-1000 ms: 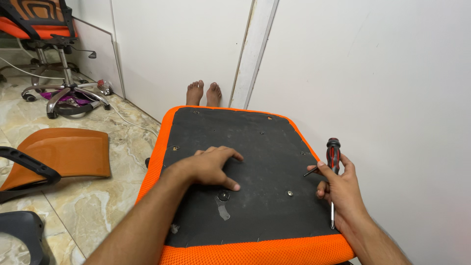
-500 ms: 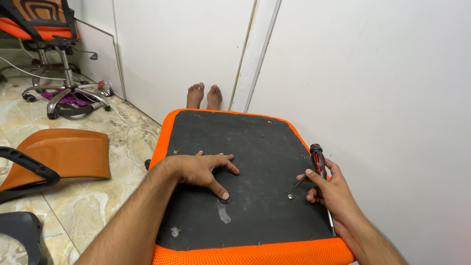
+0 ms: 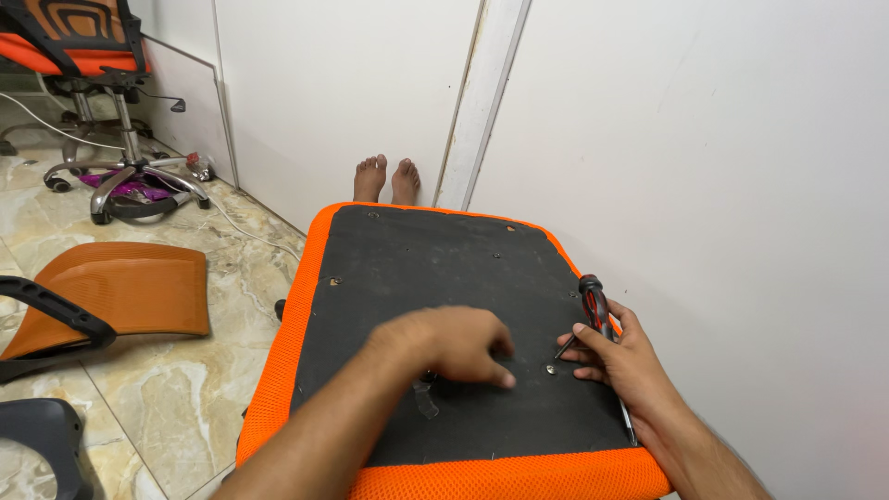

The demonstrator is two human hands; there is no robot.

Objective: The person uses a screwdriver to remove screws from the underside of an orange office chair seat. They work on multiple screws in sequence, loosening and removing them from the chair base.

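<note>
An upturned chair seat point(image 3: 444, 278) lies across the person's lap, its black underside facing up and its orange mesh edge showing all round. The right hand point(image 3: 620, 356) rests at the right side of the seat, its grip closed around a screwdriver point(image 3: 593, 310) with a red and black handle. The shaft slants down and left, and its tip sits at or just beside a small screw point(image 3: 550, 369) in the black panel; whether the tip is seated in the screw head cannot be told. The left hand point(image 3: 454, 343) lies palm down on the panel near the middle, fingers loosely curled and holding nothing, with the fingertips just left of that screw. Further small fastener points dot the far and left parts of the panel. The person's bare feet point(image 3: 387, 178) rest on the floor beyond the seat, against the white wall. On the tiled floor to the left lies an orange chair panel point(image 3: 130, 287) with a black armrest point(image 3: 51, 310) over its near end. A chair with a chrome wheeled base point(image 3: 120, 176) stands at far left.
</note>
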